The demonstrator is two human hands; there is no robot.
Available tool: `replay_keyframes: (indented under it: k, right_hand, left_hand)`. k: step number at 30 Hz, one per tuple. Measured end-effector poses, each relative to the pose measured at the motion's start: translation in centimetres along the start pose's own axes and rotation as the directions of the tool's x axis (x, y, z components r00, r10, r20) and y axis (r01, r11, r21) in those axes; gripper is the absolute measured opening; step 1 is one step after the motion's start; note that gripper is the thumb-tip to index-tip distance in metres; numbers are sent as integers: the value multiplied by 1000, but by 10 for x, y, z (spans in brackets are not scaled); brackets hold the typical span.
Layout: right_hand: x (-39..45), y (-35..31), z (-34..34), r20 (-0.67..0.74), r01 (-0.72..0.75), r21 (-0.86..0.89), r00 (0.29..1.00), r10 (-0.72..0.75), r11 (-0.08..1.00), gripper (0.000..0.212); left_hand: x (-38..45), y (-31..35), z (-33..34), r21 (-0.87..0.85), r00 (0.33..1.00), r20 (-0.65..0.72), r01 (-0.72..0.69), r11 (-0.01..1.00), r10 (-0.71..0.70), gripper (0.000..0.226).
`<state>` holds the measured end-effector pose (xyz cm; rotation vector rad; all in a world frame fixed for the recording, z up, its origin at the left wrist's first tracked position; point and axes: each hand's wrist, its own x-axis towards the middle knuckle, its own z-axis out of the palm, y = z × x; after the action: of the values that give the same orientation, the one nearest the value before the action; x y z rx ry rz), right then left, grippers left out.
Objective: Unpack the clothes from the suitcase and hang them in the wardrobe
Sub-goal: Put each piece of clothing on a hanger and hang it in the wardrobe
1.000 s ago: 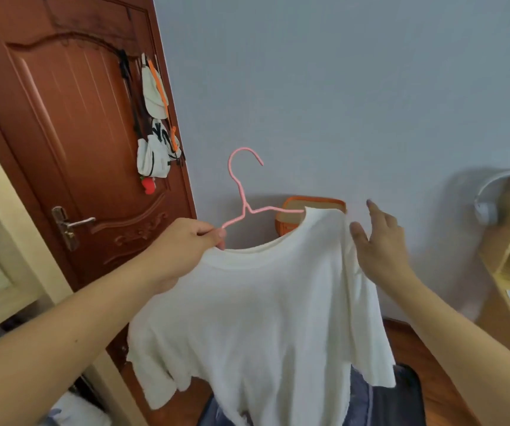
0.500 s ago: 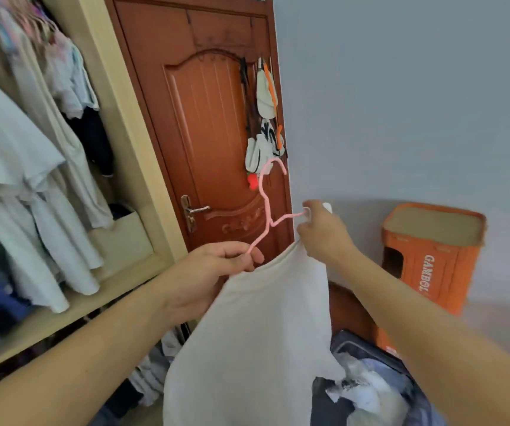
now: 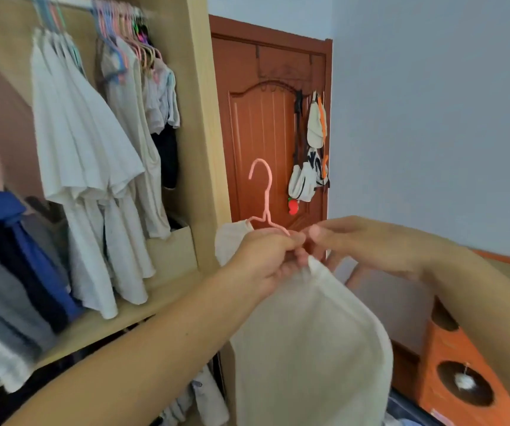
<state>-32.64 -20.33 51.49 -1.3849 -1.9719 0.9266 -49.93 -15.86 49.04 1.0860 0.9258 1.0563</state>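
Head view: left hand [image 3: 266,256] pinches the pink hanger [image 3: 264,207] and white T-shirt [image 3: 309,339]; right hand [image 3: 349,241] now pinches beside it, no longer smoothing. Wardrobe rail [image 3: 72,1] has swung in up-left of the grip, so hanging is close.

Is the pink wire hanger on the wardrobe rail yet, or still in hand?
In hand. The pink wire hanger carries the white shirt, its hook free before the door, with both hands at its shoulder.
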Motion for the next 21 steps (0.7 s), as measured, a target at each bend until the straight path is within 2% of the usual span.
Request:
replay_keyframes:
  k: [1, 2, 4, 5, 7, 10, 11, 14, 17, 19, 21]
  right_hand:
    - [-6, 5, -2, 25, -14, -149, 1000, 18, 989, 47]
    - [-9, 16, -2, -16, -32, -321, 999, 28, 946, 44]
    - [-15, 39, -2, -187, -84, -557, 982, -26, 826, 38]
    - [-19, 46, -1, -257, -78, -568, 963, -86, 820, 39]
    - [-23, 44, -2, -335, 20, -465, 921, -197, 885, 41]
    - [-12, 16, -14, -336, 152, -389, 895, -293, 909, 31]
    - [-1, 2, -17, -287, 204, -401, 898, -334, 893, 24]
    - [26, -58, -20, -187, 347, -438, 867, -462, 829, 45]
    - [51, -120, -27, -201, 433, -412, 815, -543, 802, 41]
    - [69, -157, -31, -244, 449, -409, 785, -569, 794, 40]
    - [86, -195, -27, -267, 487, -448, 728, -631, 750, 38]
  left_hand:
    - [6, 3, 10, -41, 1000, -13, -15, 999, 14, 7]
    - [11, 6, 19, -83, 1000, -18, -26, 996, 24, 5]
    - [11, 16, 26, -131, 999, -26, -27, 991, 24, 13]
    - [12, 22, 26, -156, 999, -33, -24, 987, 19, 19]
    - [17, 39, 18, -184, 996, -72, -56, 981, 43, 22]
    - [18, 69, 7, -152, 984, -156, -114, 982, 90, 24]
    - [15, 81, 2, -109, 978, -180, -127, 986, 106, 25]
    - [-1, 120, -19, 33, 953, -238, -185, 982, 187, 23]
    - [-22, 181, -55, 157, 937, -204, -256, 954, 285, 15]
    - [-44, 226, -86, 318, 931, -108, -301, 899, 350, 19]
    - [-64, 262, -128, 522, 880, -147, -319, 791, 452, 32]
